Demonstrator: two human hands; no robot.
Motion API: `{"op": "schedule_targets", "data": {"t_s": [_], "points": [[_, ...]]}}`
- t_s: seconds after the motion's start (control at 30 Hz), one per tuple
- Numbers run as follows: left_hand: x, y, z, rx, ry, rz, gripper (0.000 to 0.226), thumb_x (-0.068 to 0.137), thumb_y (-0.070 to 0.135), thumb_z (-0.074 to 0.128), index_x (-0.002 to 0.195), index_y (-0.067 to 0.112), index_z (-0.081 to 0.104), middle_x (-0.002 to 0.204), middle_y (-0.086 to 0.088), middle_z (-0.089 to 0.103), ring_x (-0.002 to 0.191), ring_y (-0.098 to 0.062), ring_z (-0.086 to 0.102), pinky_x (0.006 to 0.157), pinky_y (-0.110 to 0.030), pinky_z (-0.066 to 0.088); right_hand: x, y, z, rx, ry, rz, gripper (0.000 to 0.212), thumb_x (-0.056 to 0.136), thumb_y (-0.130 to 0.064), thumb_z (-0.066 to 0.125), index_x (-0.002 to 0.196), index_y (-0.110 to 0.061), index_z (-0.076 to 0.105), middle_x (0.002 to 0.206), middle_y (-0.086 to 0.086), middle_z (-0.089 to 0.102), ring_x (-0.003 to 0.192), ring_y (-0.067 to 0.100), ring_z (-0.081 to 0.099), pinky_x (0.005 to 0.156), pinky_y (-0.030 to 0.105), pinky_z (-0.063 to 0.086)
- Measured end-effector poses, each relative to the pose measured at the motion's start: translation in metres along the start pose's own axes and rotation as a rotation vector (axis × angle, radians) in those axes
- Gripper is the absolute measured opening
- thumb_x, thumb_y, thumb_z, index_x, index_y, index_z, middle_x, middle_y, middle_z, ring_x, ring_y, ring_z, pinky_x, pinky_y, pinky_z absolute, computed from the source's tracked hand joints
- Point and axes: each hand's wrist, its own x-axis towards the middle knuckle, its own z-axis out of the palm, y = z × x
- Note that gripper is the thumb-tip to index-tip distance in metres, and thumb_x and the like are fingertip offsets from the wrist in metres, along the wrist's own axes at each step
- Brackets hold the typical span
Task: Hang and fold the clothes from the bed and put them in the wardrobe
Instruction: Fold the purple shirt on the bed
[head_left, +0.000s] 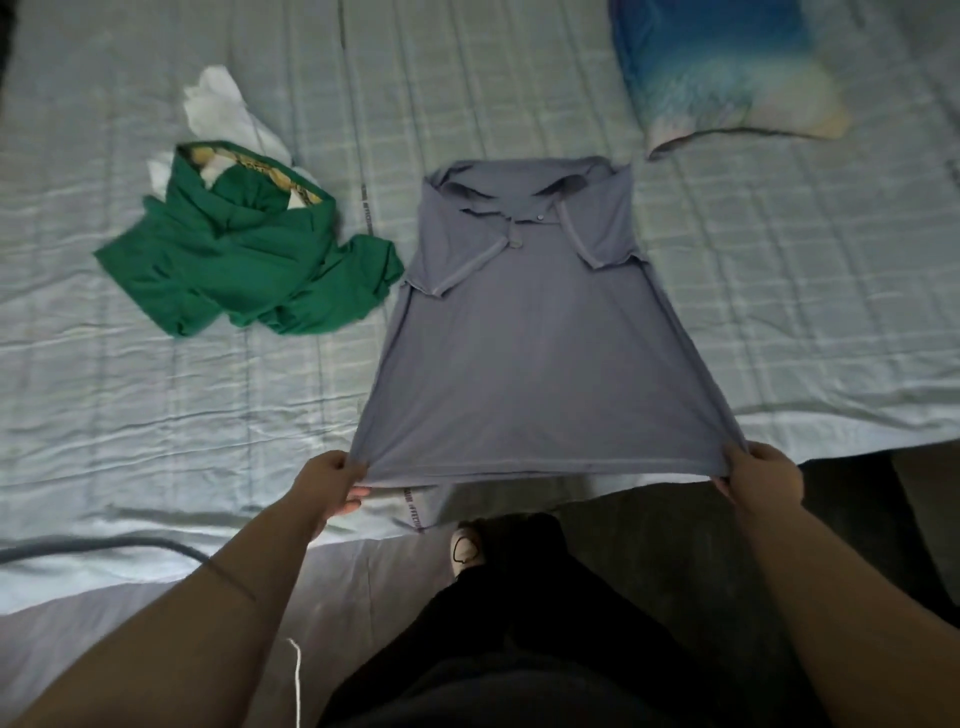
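A grey-blue polo shirt (535, 338) lies on the bed with its collar at the far end and both sleeves folded in over the body. My left hand (332, 480) pinches the hem's left corner. My right hand (761, 478) pinches the hem's right corner, and the hem is stretched taut between them, lifted a little at the bed's near edge. A crumpled green garment (249, 265) lies to the left of the shirt, with a white cloth (223, 101) partly under it and behind it.
The bed (130, 405) has a pale blue checked sheet. A blue and yellow pillow (722, 67) lies at the far right. Dark floor (852, 509) shows at the lower right, with my legs and one foot below the shirt.
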Motion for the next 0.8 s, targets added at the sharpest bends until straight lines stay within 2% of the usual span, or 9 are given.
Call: {"op": "schedule_targets", "data": {"t_s": [0.13, 0.2, 0.27, 0.37, 0.43, 0.53, 0.67, 0.73, 0.8], "points": [[-0.031, -0.005, -0.013, -0.123, -0.043, 0.003, 0.014, 0.098, 0.011, 0.061, 0.106, 0.0, 0.062, 0.098, -0.018, 0.071, 0.08, -0.025, 0.072, 0.066, -0.034, 0.058, -0.028, 0.003, -0.027, 0.179, -0.035, 0.089, 0.02, 0.091, -0.014, 0.063, 0.111, -0.01, 0.066, 0.101, 0.012, 0.068, 0.088, 0.029, 0.068, 0.079, 0.04, 0.058], [-0.044, -0.007, -0.018, -0.211, -0.084, 0.017, 0.021, 0.098, 0.011, 0.061, 0.112, -0.004, 0.06, 0.095, -0.018, 0.072, 0.08, -0.024, 0.073, 0.073, -0.036, 0.058, -0.044, 0.001, -0.035, 0.211, -0.047, 0.102, 0.005, 0.093, -0.012, 0.062, 0.095, -0.009, 0.065, 0.098, 0.013, 0.066, 0.087, 0.027, 0.066, 0.075, 0.039, 0.057], [-0.054, -0.008, -0.02, -0.288, -0.125, 0.026, 0.027, 0.099, 0.008, 0.059, 0.118, -0.011, 0.056, 0.076, -0.01, 0.069, 0.065, -0.017, 0.068, 0.079, -0.037, 0.055, -0.055, -0.002, -0.038, 0.241, -0.06, 0.105, 0.009, 0.092, -0.01, 0.062, 0.084, -0.01, 0.065, 0.099, 0.015, 0.066, 0.088, 0.027, 0.065, 0.079, 0.041, 0.057], [-0.06, 0.007, -0.023, -0.342, -0.164, 0.081, 0.035, 0.1, 0.012, 0.056, 0.122, -0.015, 0.052, 0.055, 0.003, 0.058, 0.052, -0.007, 0.06, 0.076, -0.03, 0.054, -0.057, -0.009, -0.038, 0.244, -0.104, 0.078, 0.003, 0.093, -0.011, 0.064, 0.092, -0.009, 0.066, 0.101, 0.016, 0.066, 0.088, 0.028, 0.067, 0.078, 0.039, 0.057], [-0.056, 0.027, -0.026, -0.397, -0.143, 0.135, 0.039, 0.099, 0.011, 0.058, 0.125, -0.016, 0.048, 0.064, -0.002, 0.062, 0.058, -0.011, 0.062, 0.067, -0.026, 0.055, -0.051, -0.022, -0.033, 0.244, -0.133, 0.051, 0.005, 0.093, -0.009, 0.062, 0.096, -0.006, 0.065, 0.105, 0.019, 0.067, 0.087, 0.03, 0.068, 0.079, 0.039, 0.057], [-0.043, 0.062, -0.028, -0.51, -0.081, 0.143, 0.026, 0.098, 0.004, 0.059, 0.123, 0.004, 0.052, 0.072, -0.012, 0.067, 0.066, -0.02, 0.069, 0.082, -0.038, 0.056, -0.033, -0.053, -0.023, 0.351, -0.122, 0.057, 0.023, 0.092, -0.003, 0.061, 0.115, -0.005, 0.06, 0.106, 0.019, 0.064, 0.087, 0.028, 0.067, 0.077, 0.038, 0.058], [-0.016, 0.124, -0.02, -0.612, -0.099, 0.14, 0.014, 0.1, 0.002, 0.052, 0.112, 0.003, 0.059, 0.092, -0.016, 0.067, 0.08, -0.021, 0.073, 0.09, -0.039, 0.051, 0.008, -0.106, -0.001, 0.435, -0.158, 0.083, 0.011, 0.094, -0.005, 0.061, 0.097, -0.015, 0.065, 0.104, 0.014, 0.063, 0.09, 0.023, 0.066, 0.057, 0.025, 0.059], [0.01, 0.155, -0.015, -0.672, -0.092, 0.127, 0.016, 0.101, 0.002, 0.05, 0.115, 0.0, 0.057, 0.105, -0.016, 0.067, 0.091, -0.023, 0.073, 0.094, -0.039, 0.051, 0.036, -0.136, 0.015, 0.426, -0.179, 0.07, 0.015, 0.096, -0.006, 0.058, 0.101, -0.016, 0.067, 0.114, 0.013, 0.063, 0.102, 0.023, 0.065, 0.063, 0.024, 0.06], [0.037, 0.188, -0.009, -0.728, -0.086, 0.119, 0.023, 0.101, 0.004, 0.05, 0.123, -0.001, 0.053, 0.115, -0.016, 0.066, 0.099, -0.024, 0.072, 0.087, -0.035, 0.057, 0.064, -0.164, 0.034, 0.406, -0.231, -0.004, 0.027, 0.096, -0.007, 0.057, 0.122, -0.009, 0.062, 0.128, 0.014, 0.058, 0.115, 0.027, 0.06, 0.082, 0.03, 0.058]]}}
